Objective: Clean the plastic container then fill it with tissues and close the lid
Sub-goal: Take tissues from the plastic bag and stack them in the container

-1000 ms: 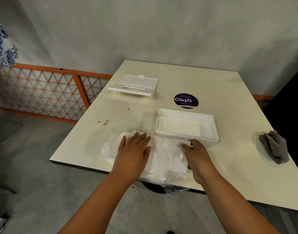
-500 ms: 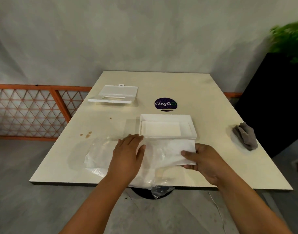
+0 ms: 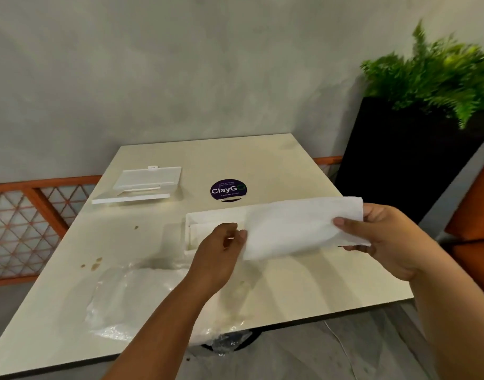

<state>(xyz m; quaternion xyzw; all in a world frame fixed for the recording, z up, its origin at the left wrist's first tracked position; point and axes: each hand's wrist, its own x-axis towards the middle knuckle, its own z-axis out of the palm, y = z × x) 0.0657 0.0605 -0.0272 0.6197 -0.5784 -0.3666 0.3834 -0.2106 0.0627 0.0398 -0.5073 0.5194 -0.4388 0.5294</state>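
Note:
A stack of white tissues point(image 3: 295, 226) hangs in the air over the open white plastic container point(image 3: 191, 223), hiding most of it. My right hand point(image 3: 372, 237) grips the stack's right end, thumb on top. My left hand point(image 3: 221, 250) pinches its left end. The container's white lid point(image 3: 142, 185) lies separately at the table's far left. The clear plastic tissue wrapper point(image 3: 131, 297), still holding some white tissues, lies on the table near the front edge under my left forearm.
The cream table point(image 3: 290, 165) carries a round purple ClayGo sticker point(image 3: 228, 190) and brown stains point(image 3: 94, 264). An orange lattice fence point(image 3: 21, 223) runs on the left. A black planter with a fern point(image 3: 416, 149) stands at the right.
Both hands have lifted the tissue stack out of the wrapper and carried it up and right over the container. The camera has swung right; the grey cloth is out of view.

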